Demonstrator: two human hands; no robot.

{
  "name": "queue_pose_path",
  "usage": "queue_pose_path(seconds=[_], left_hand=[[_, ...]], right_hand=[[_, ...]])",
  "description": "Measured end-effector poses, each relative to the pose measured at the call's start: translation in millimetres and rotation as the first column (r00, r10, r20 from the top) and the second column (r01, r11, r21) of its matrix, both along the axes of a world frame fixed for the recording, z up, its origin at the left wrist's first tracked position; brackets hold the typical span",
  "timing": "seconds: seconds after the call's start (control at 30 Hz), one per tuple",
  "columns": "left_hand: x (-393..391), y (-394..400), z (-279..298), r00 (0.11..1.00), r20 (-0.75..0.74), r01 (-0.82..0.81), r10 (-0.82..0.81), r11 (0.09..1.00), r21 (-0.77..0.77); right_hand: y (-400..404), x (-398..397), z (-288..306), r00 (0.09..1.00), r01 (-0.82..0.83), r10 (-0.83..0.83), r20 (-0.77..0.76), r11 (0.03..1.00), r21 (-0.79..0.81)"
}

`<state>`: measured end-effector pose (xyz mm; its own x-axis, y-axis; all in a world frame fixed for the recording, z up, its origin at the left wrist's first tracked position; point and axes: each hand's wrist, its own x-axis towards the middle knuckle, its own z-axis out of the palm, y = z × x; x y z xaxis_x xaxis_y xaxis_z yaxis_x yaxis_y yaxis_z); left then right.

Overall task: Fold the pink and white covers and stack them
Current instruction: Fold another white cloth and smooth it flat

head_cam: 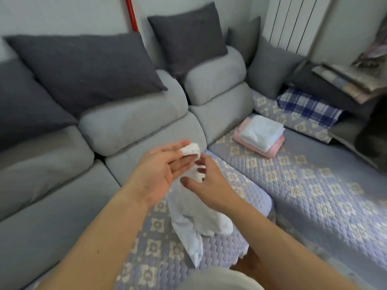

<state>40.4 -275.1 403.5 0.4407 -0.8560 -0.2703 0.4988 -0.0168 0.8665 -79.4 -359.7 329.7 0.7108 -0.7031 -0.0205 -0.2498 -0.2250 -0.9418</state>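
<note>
The white cover (196, 208) hangs between both hands above the front edge of the quilted sofa seat (314, 185), and its lower end lies crumpled on the quilt. The left hand (161, 172) is turned palm up with straight fingers; a bunched top end of the cloth rests against its fingertips, and I cannot tell if the thumb pinches it. The right hand (206, 183) is just beside it, with fingers bent into the cloth, so it seems to grip the cover a little lower.

The stack (259, 138) with pink and white folded covers lies well apart, near the back of the seat, close to the sofa corner and beside a checked cloth (307, 107).

I judge the step in hand is to find the edges of this cover and open it before folding. To do this well, each hand should take one corner of the same edge, not a bunch of cloth. Then the hands move apart until the edge is straight, and the cover is shaken so it hangs flat. The quilt in front is a good place for laying it. If it stays twisted, the fold will be thick and uneven, and the stack may lean.
</note>
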Motion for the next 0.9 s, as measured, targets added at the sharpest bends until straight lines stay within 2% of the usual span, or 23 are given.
queue_pose_path(seconds=[0.07, 0.13, 0.2, 0.27, 0.4, 0.47, 0.53, 0.6, 0.63, 0.67, 0.8, 0.87, 0.9], left_hand=[[-5, -5, 38, 0.991, 0.094, 0.097, -0.090, 0.992, -0.075], [-4, -10, 75, 0.948, 0.286, 0.172, -0.137, 0.980, -0.099], [3, -16, 109, 0.853, 0.503, 0.213, -0.142, 0.973, -0.086], [11, -21, 139, 0.745, 0.658, 0.195, -0.105, 0.979, -0.065], [20, -34, 181, 0.579, 0.815, 0.088, 0.018, 0.993, -0.084], [22, -41, 195, 0.417, 0.903, 0.010, 0.104, 0.993, -0.119], [23, -47, 206, 0.172, 0.961, -0.094, 0.215, 0.975, -0.201], [26, -53, 218, -0.063, 0.953, -0.166, 0.296, 0.939, -0.303], [27, -55, 223, -0.144, 0.939, -0.191, 0.312, 0.923, -0.335], [30, -58, 228, -0.185, 0.936, -0.207, 0.300, 0.919, -0.336], [38, -63, 240, -0.107, 0.971, -0.148, 0.215, 0.962, -0.229], [41, -62, 241, -0.075, 0.979, -0.109, 0.190, 0.974, -0.198], [42, -60, 240, -0.017, 0.985, -0.090, 0.169, 0.981, -0.170]], right_hand=[[-9, 14, 35, 0.984, 0.112, -0.097, 0.147, 0.989, -0.094], [-22, 24, 74, 0.967, 0.133, -0.089, 0.240, 0.976, -0.171], [-33, 28, 113, 0.972, 0.130, -0.084, 0.218, 0.970, -0.208], [-47, 27, 146, 0.975, 0.169, -0.130, 0.181, 0.961, -0.217], [-76, 18, 199, 0.969, 0.234, -0.183, 0.168, 0.898, -0.373], [-87, 10, 224, 0.957, 0.286, -0.219, 0.192, 0.832, -0.476], [-95, 3, 244, 0.956, 0.292, -0.230, 0.181, 0.763, -0.576], [-104, -2, 255, 0.970, 0.243, -0.187, 0.156, 0.715, -0.655], [-106, -5, 259, 0.976, 0.218, -0.165, 0.144, 0.693, -0.687], [-106, -8, 262, 0.980, 0.197, -0.148, 0.131, 0.672, -0.714], [-102, -17, 258, 0.993, 0.117, -0.074, 0.092, 0.681, -0.723], [-102, -19, 253, 0.987, 0.148, -0.066, 0.144, 0.714, -0.685], [-101, -20, 250, 0.981, 0.164, -0.055, 0.188, 0.758, -0.632]])
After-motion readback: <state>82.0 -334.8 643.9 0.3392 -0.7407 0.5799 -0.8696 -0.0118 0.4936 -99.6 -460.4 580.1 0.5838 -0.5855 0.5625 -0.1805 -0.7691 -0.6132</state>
